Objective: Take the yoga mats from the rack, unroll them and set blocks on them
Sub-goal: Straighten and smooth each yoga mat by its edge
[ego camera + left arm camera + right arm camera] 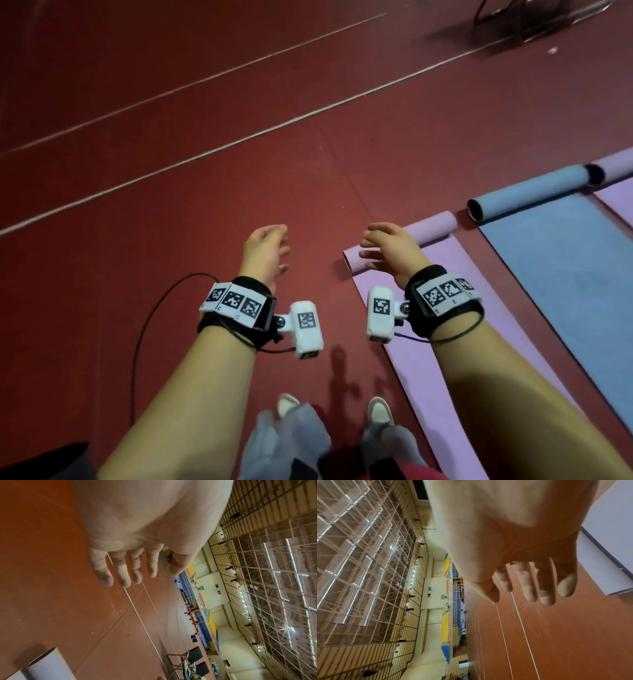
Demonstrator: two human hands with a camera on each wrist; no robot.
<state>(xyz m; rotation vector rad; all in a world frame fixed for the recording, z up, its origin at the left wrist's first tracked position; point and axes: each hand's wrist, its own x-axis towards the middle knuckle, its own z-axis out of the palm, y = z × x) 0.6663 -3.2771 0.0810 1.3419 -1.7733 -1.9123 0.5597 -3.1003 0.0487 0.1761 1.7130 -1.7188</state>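
Observation:
A purple yoga mat point(421, 329) lies partly unrolled on the red floor, its far end still a roll point(435, 228). To its right lies a blue mat point(561, 267) with a rolled end point(527, 192), and another purple mat point(616, 198) at the right edge. My right hand point(383, 246) hovers over the purple roll, fingers spread and relaxed, holding nothing. My left hand point(270, 250) hangs over bare floor left of the mat, fingers straight and empty. The left wrist view shows the straight fingers point(120, 574) and a roll end point(48, 665). The right wrist view shows loose fingers point(530, 585) and the mat point(611, 534).
White court lines point(205, 154) cross the red floor point(171, 85). Folding chairs point(534, 20) stand at the far right. My feet in white shoes point(376, 411) stand beside the purple mat's left edge. A cable point(144, 329) loops from my left wrist. No blocks or rack show.

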